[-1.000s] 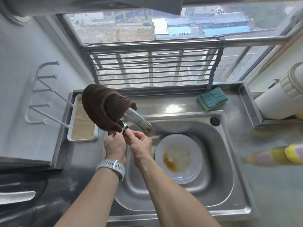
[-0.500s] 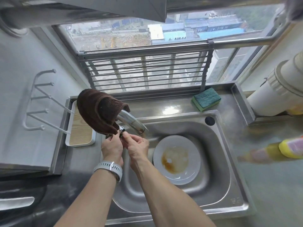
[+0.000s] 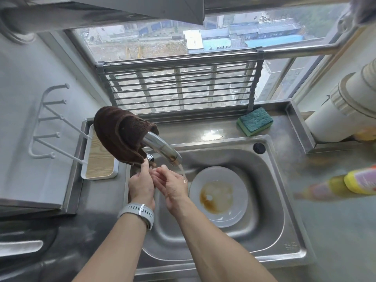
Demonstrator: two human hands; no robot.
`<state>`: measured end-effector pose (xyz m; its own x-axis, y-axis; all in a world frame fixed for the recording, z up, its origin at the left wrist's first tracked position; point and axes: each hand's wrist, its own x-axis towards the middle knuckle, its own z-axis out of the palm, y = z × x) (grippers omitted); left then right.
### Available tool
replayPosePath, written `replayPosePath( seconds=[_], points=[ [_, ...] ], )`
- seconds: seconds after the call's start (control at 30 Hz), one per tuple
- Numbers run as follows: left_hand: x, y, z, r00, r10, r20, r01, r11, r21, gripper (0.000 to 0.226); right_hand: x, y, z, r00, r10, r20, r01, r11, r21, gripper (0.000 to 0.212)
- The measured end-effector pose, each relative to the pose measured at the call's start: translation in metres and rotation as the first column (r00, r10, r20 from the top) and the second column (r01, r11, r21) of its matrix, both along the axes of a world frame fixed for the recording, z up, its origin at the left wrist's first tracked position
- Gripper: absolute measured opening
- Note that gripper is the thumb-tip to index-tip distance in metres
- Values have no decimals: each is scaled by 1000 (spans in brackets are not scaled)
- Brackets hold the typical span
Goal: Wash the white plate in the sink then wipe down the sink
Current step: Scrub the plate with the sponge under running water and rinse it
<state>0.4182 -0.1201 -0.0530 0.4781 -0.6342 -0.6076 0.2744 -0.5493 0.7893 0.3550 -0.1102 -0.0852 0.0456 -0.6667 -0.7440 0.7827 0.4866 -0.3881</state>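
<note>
Here the washing has only begun: water runs from the tap (image 3: 162, 146). Nearest, the left hand (image 3: 141, 185) reaches to the tap handle, its grip hidden under the brown cloth (image 3: 120, 135). The right hand (image 3: 173, 185), fingers relaxed and holding nothing, sits under the stream. Beyond, the stained white plate (image 3: 218, 195) lies flat in the sink (image 3: 270, 216). The next move likely needs the sponge (image 3: 254, 121) on the far counter (image 3: 203, 129).

Home kitchen: stainless steel sink (image 3: 270, 202) with running faucet (image 3: 162, 148), green sponge (image 3: 254, 121) on steel counter (image 3: 203, 129), dish soap bottle (image 3: 360, 181), high-rise window (image 3: 183, 37) behind.
</note>
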Motion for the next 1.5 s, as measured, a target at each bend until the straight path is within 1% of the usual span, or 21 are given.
replayPosePath(
  seconds=[0.13,0.23,0.3,0.37,0.4,0.43,0.47,0.5,0.53,0.57,0.67,0.7,0.8,0.87,0.93,1.0,1.2,1.27,1.37,1.43,1.5],
  points=[
    [-23,30,-6,988,-44,-147,57,995,85,51,-40,20,-5,991,-21,131,6,993,116,25],
    [-47,44,-13,961,-75,-265,107,988,108,43,-63,23,0,986,-64,152,34,981,190,23],
    [-59,47,-15,942,-73,-327,115,987,109,37,-75,26,9,996,66,61,-75,982,171,14],
    [-69,45,-21,925,-80,-371,131,984,117,37,-95,30,17,934,310,-176,-295,950,106,6],
    [-73,43,-25,918,-89,-387,147,982,122,38,-109,31,21,839,408,-359,-400,911,99,10],
    [-76,41,-28,910,-90,-405,154,980,129,39,-126,30,24,677,477,-561,-490,860,141,17],
    [-79,39,-31,905,-78,-418,148,979,139,39,-145,26,27,451,505,-735,-548,807,218,26],
    [-81,37,-32,901,-56,-431,133,980,150,39,-164,18,31,210,494,-844,-568,764,306,31],
    [-83,35,-34,897,-37,-440,118,980,159,38,-184,7,35,15,450,-893,-570,737,362,34],
    [-85,33,-35,896,-24,-444,108,980,165,37,-204,-6,39,-116,396,-911,-573,722,387,33],
    [-92,31,-36,896,-13,-444,105,977,183,33,-254,-48,48,-297,200,-934,-621,702,348,17],
    [-93,31,-37,895,-13,-445,108,977,187,32,-268,-63,52,-394,115,-912,-642,675,363,23],
    [-97,29,-39,896,-14,-445,109,976,189,31,-302,-104,57,-667,-106,-737,-671,515,534,65],
    [-99,29,-41,898,-15,-440,112,974,196,29,-315,-123,58,-783,-163,-601,-607,413,679,89],
    [-101,31,-44,900,-27,-434,128,971,204,28,-319,-135,61,-827,-192,-529,-562,330,758,96],
    [-102,34,-46,903,-38,-427,136,970,201,28,-321,-141,65,-834,-255,-490,-549,281,787,87],
    [-98,40,-57,930,-23,-367,121,962,246,30,-321,-146,69,-839,-329,-433,-525,282,803,68],
    [-97,43,-59,933,-25,-359,122,960,251,28,-318,-139,76,-826,-307,-473,-559,341,755,69],
    [-96,45,-63,948,-48,-314,143,947,289,23,-304,-104,91,-740,-331,-585,-671,417,613,68],
    [-95,47,-74,962,-96,-255,174,936,305,20,-287,-63,89,-668,-339,-662,-739,401,541,66],
    [-91,50,-92,966,-230,-119,257,903,344,25,-264,-21,68,-632,-265,-728,-765,362,532,67]
  ],
)
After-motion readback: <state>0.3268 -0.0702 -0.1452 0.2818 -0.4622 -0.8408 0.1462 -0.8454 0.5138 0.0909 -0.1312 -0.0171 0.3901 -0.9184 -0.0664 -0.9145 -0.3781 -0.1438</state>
